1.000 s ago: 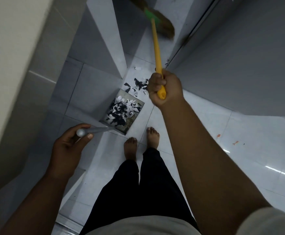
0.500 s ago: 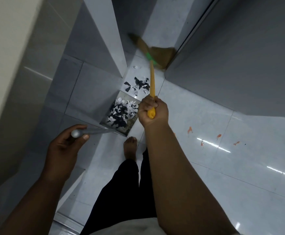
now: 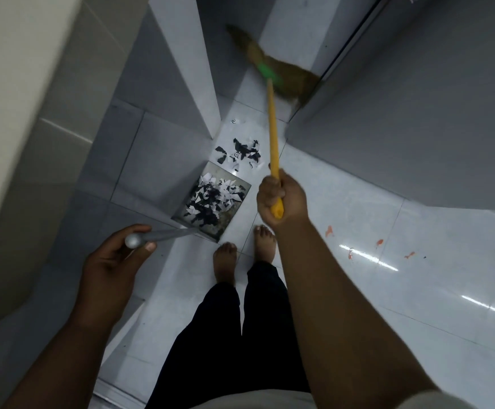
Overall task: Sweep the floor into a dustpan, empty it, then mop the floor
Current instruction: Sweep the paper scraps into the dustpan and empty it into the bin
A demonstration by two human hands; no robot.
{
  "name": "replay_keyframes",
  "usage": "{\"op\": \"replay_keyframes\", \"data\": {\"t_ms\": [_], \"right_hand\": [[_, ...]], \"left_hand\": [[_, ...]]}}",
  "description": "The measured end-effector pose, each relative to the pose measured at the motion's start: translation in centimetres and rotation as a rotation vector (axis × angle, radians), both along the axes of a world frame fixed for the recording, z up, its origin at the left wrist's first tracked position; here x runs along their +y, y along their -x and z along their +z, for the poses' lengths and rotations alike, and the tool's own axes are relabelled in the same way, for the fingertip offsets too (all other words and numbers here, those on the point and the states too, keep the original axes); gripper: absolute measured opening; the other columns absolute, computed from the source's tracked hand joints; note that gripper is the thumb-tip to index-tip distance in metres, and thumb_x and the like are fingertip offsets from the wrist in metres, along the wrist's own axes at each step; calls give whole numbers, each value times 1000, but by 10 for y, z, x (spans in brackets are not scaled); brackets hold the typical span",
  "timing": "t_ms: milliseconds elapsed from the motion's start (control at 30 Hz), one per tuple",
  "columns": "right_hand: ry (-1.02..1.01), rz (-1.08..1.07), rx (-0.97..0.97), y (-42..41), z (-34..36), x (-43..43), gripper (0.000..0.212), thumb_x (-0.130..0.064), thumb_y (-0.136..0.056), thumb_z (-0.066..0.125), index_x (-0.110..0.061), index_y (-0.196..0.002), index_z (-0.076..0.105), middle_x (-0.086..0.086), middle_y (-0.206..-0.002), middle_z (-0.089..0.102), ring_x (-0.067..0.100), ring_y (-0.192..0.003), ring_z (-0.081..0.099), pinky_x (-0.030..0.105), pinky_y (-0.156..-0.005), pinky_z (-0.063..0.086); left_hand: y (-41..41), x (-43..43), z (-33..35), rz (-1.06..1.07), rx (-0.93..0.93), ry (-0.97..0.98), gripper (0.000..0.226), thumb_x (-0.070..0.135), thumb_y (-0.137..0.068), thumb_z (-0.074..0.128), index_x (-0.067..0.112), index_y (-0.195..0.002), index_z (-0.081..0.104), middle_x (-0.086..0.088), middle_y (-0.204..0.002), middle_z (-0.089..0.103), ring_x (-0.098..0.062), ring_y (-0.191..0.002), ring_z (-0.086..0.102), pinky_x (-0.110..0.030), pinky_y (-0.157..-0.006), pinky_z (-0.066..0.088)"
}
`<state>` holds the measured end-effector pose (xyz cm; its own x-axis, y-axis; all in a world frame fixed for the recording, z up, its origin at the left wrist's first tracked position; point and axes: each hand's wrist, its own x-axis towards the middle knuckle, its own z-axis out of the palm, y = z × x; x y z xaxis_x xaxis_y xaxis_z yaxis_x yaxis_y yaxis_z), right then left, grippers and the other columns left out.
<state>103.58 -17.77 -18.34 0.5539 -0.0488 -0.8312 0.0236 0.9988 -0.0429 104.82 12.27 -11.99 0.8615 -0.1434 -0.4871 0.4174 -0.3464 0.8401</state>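
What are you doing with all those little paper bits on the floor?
A person is sweeping. The right hand grips the yellow broom, its bristles up near the far corner. The left hand holds the grey handle of a metal dustpan resting on the floor, already full of black and white paper scraps. A small pile of scraps lies just beyond the pan, not yet swept in.

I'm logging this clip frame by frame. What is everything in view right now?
broom: one, yellow handle, green collar, brown bristles; head blurred near the far wall
dustpan: one, grey metal; on the floor before the feet, holding black and white scraps
loose scraps: small pile, black and white; floor beyond the dustpan
orange spots: several; floor at right
floor: white glossy tiles
feet: two, bare
trousers: black
left hand: holds the dustpan handle
right hand: grips the broom
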Motion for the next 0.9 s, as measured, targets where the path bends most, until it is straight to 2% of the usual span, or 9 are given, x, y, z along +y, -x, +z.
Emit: {"op": "replay_keyframes", "data": {"t_ms": [167,333,533,633,733,900], "right_hand": [[-23,180,-56,20,16,13,38,-35,-105,35,-14,-75,46,-5,-42,36,4,-28,32,16,-26,28],[34,221,-68,-4,24,1,33,-37,-104,36,-17,-78,39,-5,-41,38,4,-28,31,15,-26,25],[74,136,-72,-54,10,-35,30,-29,-105,33,-14,-80,39,-3,-45,40,5,-30,33,16,-27,26],[77,60,32,-63,-7,-49,26,-24,-104,34,-14,-80,38,-3,-48,40,6,-31,34,16,-28,26],[58,15,122,-49,-18,-41,23,-22,-104,34,-14,-83,38,-3,-50,39,6,-30,33,14,-28,26],[-119,-81,-64,-14,-1,10,31,-27,-105,32,-16,-77,40,-5,-42,39,5,-28,36,15,-27,31]], "left_hand": [[-3,-1,0,-2,8,10,34,0,-87,69,31,-102,74,15,-100,74,3,-97,67,-8,-86,51],[-2,-5,2,4,10,24,35,-1,-87,69,30,-102,74,14,-100,75,3,-97,67,-8,-86,51],[1,-2,0,4,17,7,30,-1,-87,69,20,-108,72,15,-97,75,5,-93,67,-7,-81,51],[1,-2,-1,7,11,1,29,0,-87,69,20,-108,72,16,-94,75,6,-88,66,-6,-75,51],[2,-2,-1,16,7,21,31,-1,-87,69,23,-106,72,16,-95,75,5,-88,67,-6,-77,51],[3,-3,0,2,21,36,32,-2,-86,69,24,-104,73,13,-100,75,3,-97,67,-8,-86,51]]}}
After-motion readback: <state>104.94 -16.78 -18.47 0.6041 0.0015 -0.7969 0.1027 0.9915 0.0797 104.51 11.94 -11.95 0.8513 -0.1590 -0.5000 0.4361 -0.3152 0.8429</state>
